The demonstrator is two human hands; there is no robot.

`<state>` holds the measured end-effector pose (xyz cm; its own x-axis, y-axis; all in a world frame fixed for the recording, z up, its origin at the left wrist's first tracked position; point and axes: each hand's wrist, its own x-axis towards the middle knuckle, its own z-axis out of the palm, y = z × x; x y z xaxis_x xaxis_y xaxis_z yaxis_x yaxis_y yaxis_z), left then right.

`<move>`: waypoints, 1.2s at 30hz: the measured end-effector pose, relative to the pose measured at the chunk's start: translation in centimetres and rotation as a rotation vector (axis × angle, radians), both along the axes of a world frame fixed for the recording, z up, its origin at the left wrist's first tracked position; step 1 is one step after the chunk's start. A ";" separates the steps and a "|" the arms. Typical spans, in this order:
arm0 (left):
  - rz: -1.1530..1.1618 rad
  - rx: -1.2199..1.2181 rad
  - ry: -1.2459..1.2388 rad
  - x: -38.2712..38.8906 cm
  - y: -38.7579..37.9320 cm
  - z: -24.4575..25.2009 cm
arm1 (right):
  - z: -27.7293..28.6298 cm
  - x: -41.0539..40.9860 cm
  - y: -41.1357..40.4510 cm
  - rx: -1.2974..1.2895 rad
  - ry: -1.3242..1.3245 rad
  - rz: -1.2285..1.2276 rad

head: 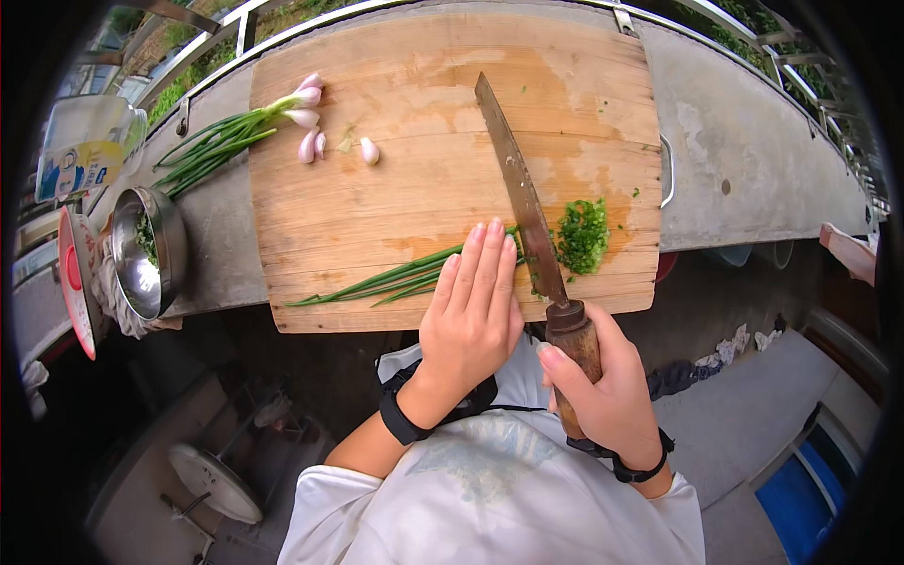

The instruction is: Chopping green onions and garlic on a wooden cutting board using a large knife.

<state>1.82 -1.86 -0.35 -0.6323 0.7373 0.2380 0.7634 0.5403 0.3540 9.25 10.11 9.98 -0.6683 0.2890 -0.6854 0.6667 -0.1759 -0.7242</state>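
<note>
On a wooden cutting board (424, 176), my left hand (473, 304) lies flat with its fingers together over green onion stalks (395, 277), pressing them to the wood. My right hand (607, 388) grips the wooden handle of a large kitchen knife (526, 198). The blade stands beside my left fingertips, across the cut end of the stalks. Right of the blade sits a heap of chopped green onion (583, 235). Whole green onions with pale pink bulbs (240, 134) lie over the board's left edge. Near them are loose bulbs, one of them apart (369, 151).
A steel bowl (173, 247) with chopped greens stands tilted in view at the left, beside a red-rimmed basin (74, 282) and a clear plastic container (88, 152). A metal railing (247, 25) runs behind the concrete counter (748, 155). Below left is a round stool (215, 480).
</note>
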 end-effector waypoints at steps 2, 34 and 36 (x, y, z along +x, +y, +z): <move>-0.008 0.000 -0.011 0.0 0.2 0.1 | 0.2 -0.1 0.2 -0.038 -0.018 -0.021; 0.003 -0.095 0.051 -0.1 0.2 0.2 | -0.4 -1.0 2.1 -0.066 0.019 -0.051; 0.004 -0.095 0.049 -0.1 0.2 0.2 | -0.1 -0.5 2.2 -0.090 0.015 -0.048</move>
